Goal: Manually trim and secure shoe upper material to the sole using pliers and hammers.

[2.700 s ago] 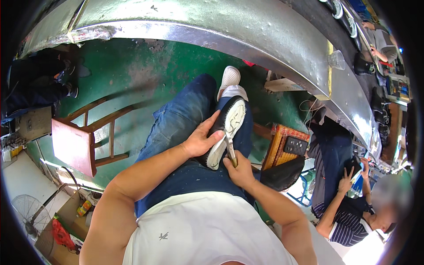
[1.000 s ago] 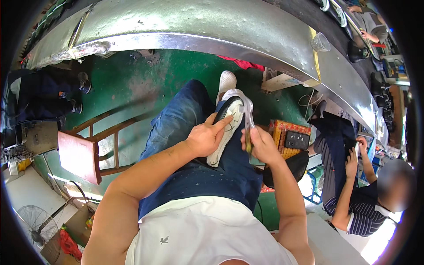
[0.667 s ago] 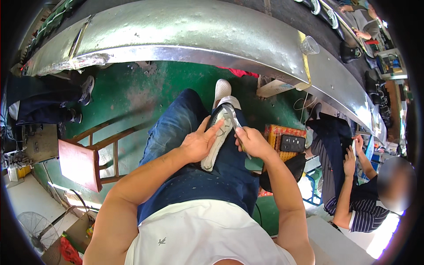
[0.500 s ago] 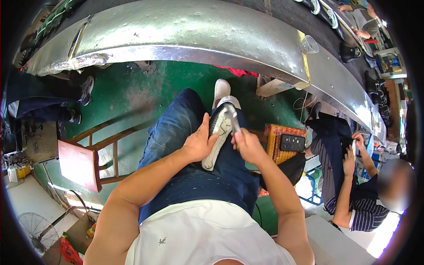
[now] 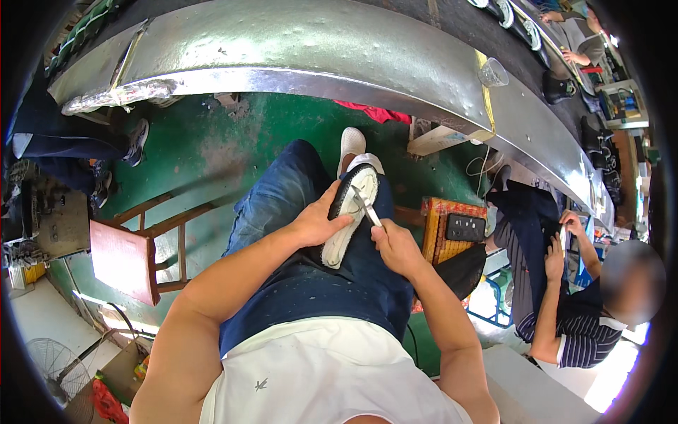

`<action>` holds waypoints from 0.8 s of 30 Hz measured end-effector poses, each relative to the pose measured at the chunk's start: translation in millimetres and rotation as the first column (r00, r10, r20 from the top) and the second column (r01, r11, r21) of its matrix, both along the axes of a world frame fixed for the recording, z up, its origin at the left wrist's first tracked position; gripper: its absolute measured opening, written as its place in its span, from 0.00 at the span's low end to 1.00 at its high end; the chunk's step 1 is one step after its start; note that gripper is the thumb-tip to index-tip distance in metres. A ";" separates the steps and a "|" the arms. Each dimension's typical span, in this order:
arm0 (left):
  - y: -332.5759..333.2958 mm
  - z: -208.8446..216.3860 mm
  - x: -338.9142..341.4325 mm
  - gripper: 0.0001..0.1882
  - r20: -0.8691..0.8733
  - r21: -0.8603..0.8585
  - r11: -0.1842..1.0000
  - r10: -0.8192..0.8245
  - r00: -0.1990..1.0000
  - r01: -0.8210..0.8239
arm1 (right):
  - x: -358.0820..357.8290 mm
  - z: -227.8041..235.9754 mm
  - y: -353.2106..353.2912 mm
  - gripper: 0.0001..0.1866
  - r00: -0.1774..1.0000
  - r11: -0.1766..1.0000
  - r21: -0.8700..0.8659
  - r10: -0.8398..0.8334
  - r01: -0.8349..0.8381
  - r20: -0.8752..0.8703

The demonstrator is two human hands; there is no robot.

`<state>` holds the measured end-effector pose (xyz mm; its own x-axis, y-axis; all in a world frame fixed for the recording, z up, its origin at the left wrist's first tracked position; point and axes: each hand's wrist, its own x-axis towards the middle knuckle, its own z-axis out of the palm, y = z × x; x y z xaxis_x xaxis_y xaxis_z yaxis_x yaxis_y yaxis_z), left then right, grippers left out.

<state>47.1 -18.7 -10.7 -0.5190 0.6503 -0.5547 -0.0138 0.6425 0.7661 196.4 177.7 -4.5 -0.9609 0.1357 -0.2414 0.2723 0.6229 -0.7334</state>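
A shoe (image 5: pixel 339 244) lies bottom-up across my thighs, its pale underside facing me and its rim black. My left hand (image 5: pixel 318 220) is closed round its left side, thumb over the edge of the underside. In my right hand (image 5: pixel 397 246) is a slim metal hand tool (image 5: pixel 370 211), its exact kind unclear. The tool slants up and left, and its narrow tip is over the upper half of the shoe's underside; whether it touches cannot be made out.
A dented metal bench (image 5: pixel 296 42) curves across the far side, bearing a clear cup (image 5: pixel 493 72). To my left stands a wooden stool (image 5: pixel 123 261). On my right, a phone (image 5: pixel 465 227) rests on a woven seat (image 5: pixel 436 237), near a seated co-worker (image 5: pixel 579 311).
My right hand has come slightly down and nearer. The tool's blurred head now shows sharper, lower on the shoe and tilted left. My left hand keeps its hold.
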 end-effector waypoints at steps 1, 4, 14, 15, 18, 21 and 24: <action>-2.8 -2.5 -2.1 0.50 0.037 0.042 0.999 0.024 0.999 -0.026 | 0.4 5.7 -2.8 0.17 0.994 0.994 -0.096 -0.037 0.047 0.105; -5.3 -7.3 -13.3 0.50 0.181 0.117 0.990 0.056 0.982 -0.078 | 10.7 34.3 -2.5 0.18 0.939 0.963 -0.239 -0.037 0.126 0.343; -4.1 -17.9 -14.7 0.50 0.295 0.204 0.969 0.077 0.952 -0.141 | 19.2 60.5 -23.2 0.17 0.906 0.930 0.097 0.316 -0.354 0.283; -5.0 -23.5 -12.1 0.49 0.196 0.198 0.975 0.065 0.979 -0.104 | 24.1 57.0 -21.3 0.17 0.902 0.932 0.070 0.323 -0.356 0.286; 1.9 -6.2 0.9 0.48 0.082 0.154 0.987 0.027 0.996 -0.039 | 33.5 37.9 -8.9 0.19 0.881 0.957 -0.094 0.291 -0.276 0.374; -33.2 -56.9 30.4 0.52 -0.093 0.364 0.931 0.000 0.996 0.034 | 35.8 17.6 -0.2 0.23 0.867 0.951 -0.233 0.285 -0.203 0.408; -45.9 -54.8 39.1 0.54 -0.006 0.277 0.956 -0.100 0.995 0.098 | 39.2 17.4 10.3 0.26 0.810 0.897 -0.423 0.343 -0.132 0.475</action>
